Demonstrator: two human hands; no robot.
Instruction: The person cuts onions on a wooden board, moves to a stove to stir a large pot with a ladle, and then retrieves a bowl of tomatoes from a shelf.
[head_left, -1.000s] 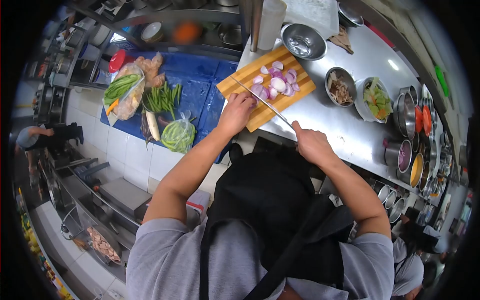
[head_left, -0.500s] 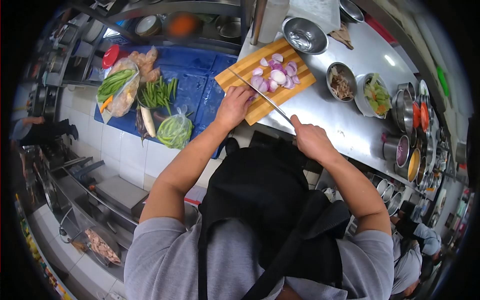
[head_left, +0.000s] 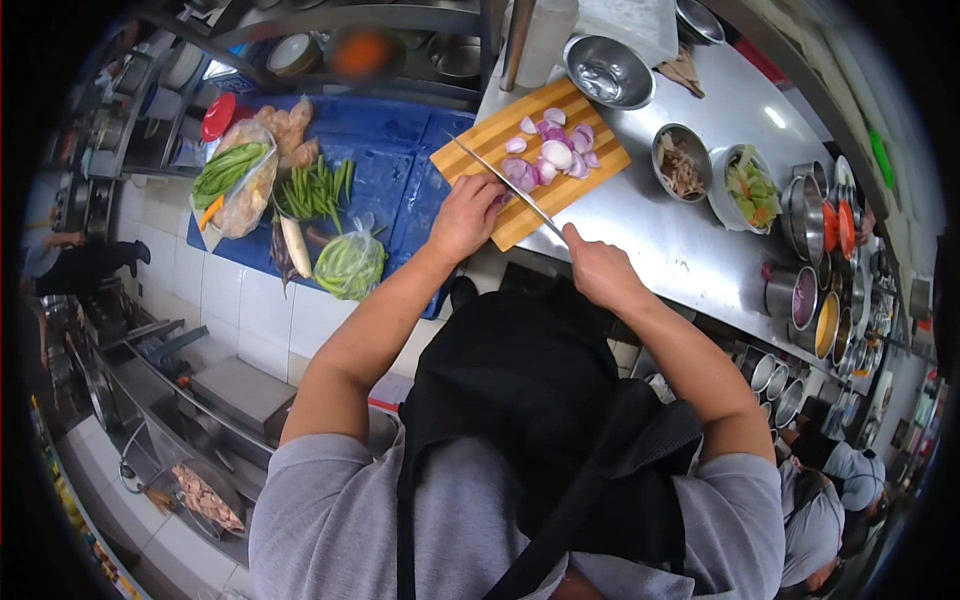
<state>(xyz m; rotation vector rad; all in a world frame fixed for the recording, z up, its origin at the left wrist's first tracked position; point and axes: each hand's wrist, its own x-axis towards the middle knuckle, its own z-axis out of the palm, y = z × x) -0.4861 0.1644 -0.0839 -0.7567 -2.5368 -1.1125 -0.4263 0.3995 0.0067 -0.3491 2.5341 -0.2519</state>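
A wooden cutting board point(head_left: 590, 105) lies at a slant on the steel counter, with peeled purple onion pieces point(head_left: 556, 154) spread over its middle and far side. My right hand point(head_left: 602, 270) is closed round the handle of a long kitchen knife point(head_left: 536, 211). Its blade slopes across the board and points to the far left. My left hand point(head_left: 466, 216) is at the board's near-left edge, fingers curled over an onion piece point(head_left: 502, 198) right beside the blade. Most of that piece is hidden by the fingers and the knife.
A steel bowl point(head_left: 612, 72) touches the board's far edge. Rightward are a bowl of chopped food point(head_left: 682, 165), a bowl of cut greens point(head_left: 748, 190) and several pots. Left, a blue surface point(head_left: 400, 150) holds green beans point(head_left: 315, 190) and bagged vegetables point(head_left: 350, 262). Other people stand at lower right and far left.
My right hand has drawn the knife back toward me and slightly left, and the blade's tip has shifted a little. One onion piece by the blade has separated. My left hand stays nearly in place.
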